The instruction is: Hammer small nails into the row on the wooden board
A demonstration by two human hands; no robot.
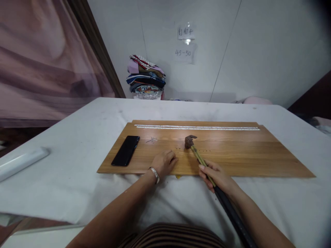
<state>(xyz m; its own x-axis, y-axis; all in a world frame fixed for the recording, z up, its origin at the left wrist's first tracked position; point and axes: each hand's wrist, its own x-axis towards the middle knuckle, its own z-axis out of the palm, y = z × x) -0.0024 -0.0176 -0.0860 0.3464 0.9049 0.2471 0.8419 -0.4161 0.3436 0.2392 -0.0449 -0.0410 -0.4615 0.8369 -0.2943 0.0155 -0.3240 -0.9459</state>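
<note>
A long wooden board (232,151) lies on a table covered in white cloth (77,144). My right hand (216,175) is closed round the handle of a hammer (200,159), whose dark head rests on the board beside a row of small nail marks (204,150). My left hand (165,161), with a bracelet at the wrist, rests on the board's near edge with fingers curled, just left of those marks. Whether it holds anything is hidden. A few loose nails (152,140) lie on the board to the left.
A black phone (126,150) lies at the board's left end. A white strip (196,127) runs along the far edge. A white bar (20,162) sits at the table's left. Folded clothes (146,77) are stacked against the wall behind.
</note>
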